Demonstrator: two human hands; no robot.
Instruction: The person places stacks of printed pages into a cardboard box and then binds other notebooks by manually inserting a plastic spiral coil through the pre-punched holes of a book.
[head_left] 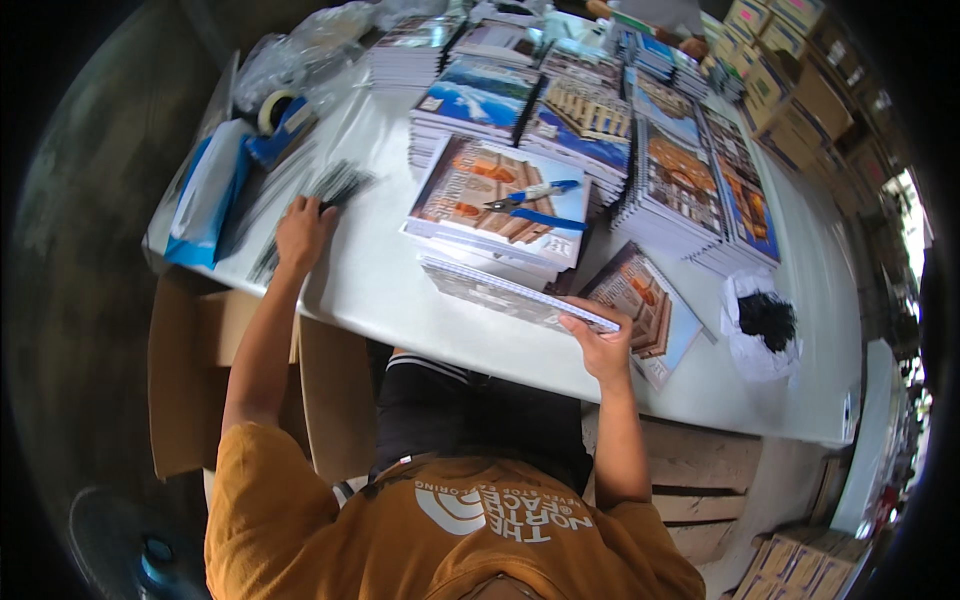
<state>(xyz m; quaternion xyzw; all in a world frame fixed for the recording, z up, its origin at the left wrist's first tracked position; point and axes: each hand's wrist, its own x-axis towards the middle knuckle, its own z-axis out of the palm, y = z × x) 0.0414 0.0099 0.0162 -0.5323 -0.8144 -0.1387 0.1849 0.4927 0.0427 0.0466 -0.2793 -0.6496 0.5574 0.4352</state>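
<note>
Nearest the camera, an orange-brown shirt (275,500) faces the white table (380,300). The hands are well apart. On the right, the right hand (605,338) is clamped on one end of a notebook (490,292), which stands on its long edge just on the near side of a stack (440,205) topped by blue-handled pliers (548,218). On the left, the left hand (303,232) is at the thin black strands (335,185); blur hides whether its fingers grip any. It would probably help to separate one strand cleanly, keep the notebook's pages squared, and support its free end.
</note>
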